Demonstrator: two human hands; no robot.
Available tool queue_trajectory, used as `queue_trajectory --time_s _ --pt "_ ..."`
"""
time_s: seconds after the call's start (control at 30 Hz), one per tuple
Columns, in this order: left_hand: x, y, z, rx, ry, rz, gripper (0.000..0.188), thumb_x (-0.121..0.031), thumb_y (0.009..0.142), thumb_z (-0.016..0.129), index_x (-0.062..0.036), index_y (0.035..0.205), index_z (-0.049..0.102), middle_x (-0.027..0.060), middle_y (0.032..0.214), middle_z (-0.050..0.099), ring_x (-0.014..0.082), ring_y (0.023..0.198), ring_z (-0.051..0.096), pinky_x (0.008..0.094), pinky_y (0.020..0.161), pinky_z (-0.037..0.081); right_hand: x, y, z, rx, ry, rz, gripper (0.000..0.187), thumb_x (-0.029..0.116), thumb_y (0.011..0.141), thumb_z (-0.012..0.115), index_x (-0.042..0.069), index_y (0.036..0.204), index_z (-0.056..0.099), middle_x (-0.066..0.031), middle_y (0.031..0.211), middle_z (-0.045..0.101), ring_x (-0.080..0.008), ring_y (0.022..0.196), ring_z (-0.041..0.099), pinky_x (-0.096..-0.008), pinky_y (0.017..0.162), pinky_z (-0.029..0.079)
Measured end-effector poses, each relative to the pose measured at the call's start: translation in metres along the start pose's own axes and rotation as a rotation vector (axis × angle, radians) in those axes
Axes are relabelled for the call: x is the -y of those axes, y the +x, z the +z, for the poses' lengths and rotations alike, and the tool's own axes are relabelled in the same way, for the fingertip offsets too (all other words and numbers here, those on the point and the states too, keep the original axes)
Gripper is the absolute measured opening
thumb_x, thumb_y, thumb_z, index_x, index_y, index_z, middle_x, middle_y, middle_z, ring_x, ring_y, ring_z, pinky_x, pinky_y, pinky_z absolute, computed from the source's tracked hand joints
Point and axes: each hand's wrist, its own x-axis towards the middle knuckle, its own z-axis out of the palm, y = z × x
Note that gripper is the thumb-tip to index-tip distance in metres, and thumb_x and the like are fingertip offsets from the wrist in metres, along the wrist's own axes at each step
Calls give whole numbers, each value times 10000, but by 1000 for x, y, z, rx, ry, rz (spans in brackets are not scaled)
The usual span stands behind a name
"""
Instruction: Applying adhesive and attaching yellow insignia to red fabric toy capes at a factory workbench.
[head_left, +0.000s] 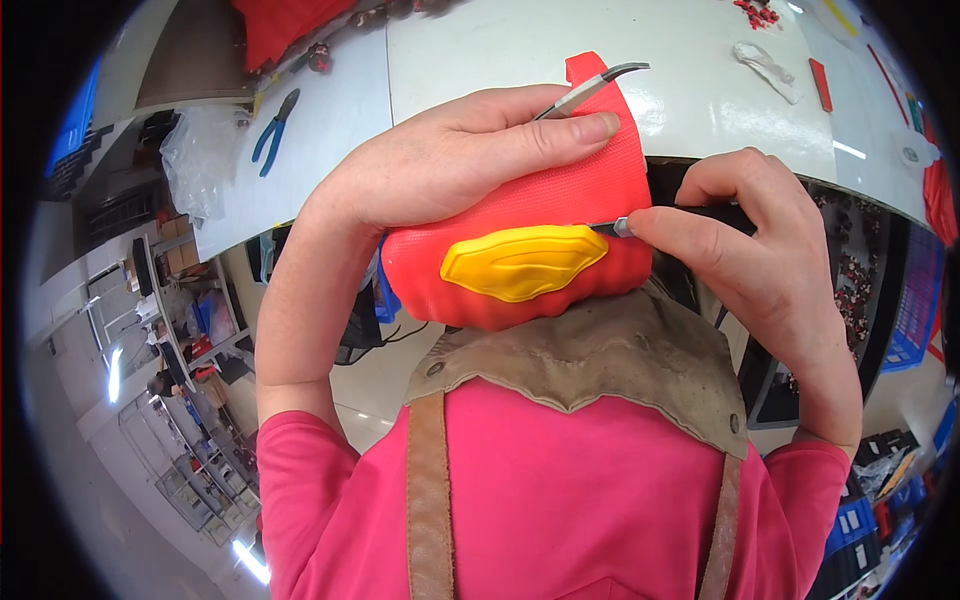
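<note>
A red, finely textured, curved rubbery piece [500, 205] rests against my apron, with a raised yellow molded part [525, 262] on its near side. My left hand [440, 155] lies over the top of the red piece, its thumb pressing on it. Between that thumb and fingers is also a pair of bent-tip metal tweezers [585, 95], tip pointing right. My right hand [755, 225] pinches a small thin blade [620, 228], most of its handle hidden by the fingers. The blade's tip meets the upper right edge of the yellow part.
On the white table [480, 60] ahead lie blue-handled pliers [275, 133], a clear plastic bag [197, 160], crumpled clear film [768, 70] and a red strip [820, 85]. Red material [285, 30] sits at the far left. A blue crate [912, 320] stands at right.
</note>
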Motion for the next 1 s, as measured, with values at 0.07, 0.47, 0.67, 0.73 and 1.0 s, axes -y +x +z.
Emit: queue_trajectory --time_s 0.07,0.47,0.67,0.73,1.0 --pt "0 0 0 -2 0 3 596 -503 908 555 -14 1248 560 97 1043 658 134 926 628 249 824 500 0 0 1 -4 -22 -12 390 43 619 736 219 966 714 -9 840 542 -175 764 555 -277 626 459" --pt "-2 0 0 -1 27 -22 620 -528 905 545 -28 1271 546 97 1049 659 134 923 633 248 823 505 -4 1 -1 -35 -64 -70 399 66 611 756 241 967 719 3 857 559 -179 765 556 -280 632 449" --pt "2 1 -1 11 13 -22 624 -524 909 542 -20 1277 539 100 1072 653 134 946 624 253 841 497 -4 4 1 -56 -83 -101 386 78 602 760 244 948 722 8 858 560 -175 756 554 -282 619 434" --pt "5 -1 -1 13 13 1 628 -526 909 539 -19 1281 537 103 1081 651 138 957 623 255 848 495 -2 7 -1 -52 -92 -115 388 77 596 758 245 944 720 11 856 558 -173 757 554 -282 617 431" --pt "21 -5 -20 -9 34 -22 635 -533 906 537 -20 1280 542 114 1090 649 154 969 617 260 865 483 0 27 15 -50 -129 -229 392 100 538 743 216 911 709 5 861 547 -158 729 568 -284 623 426"
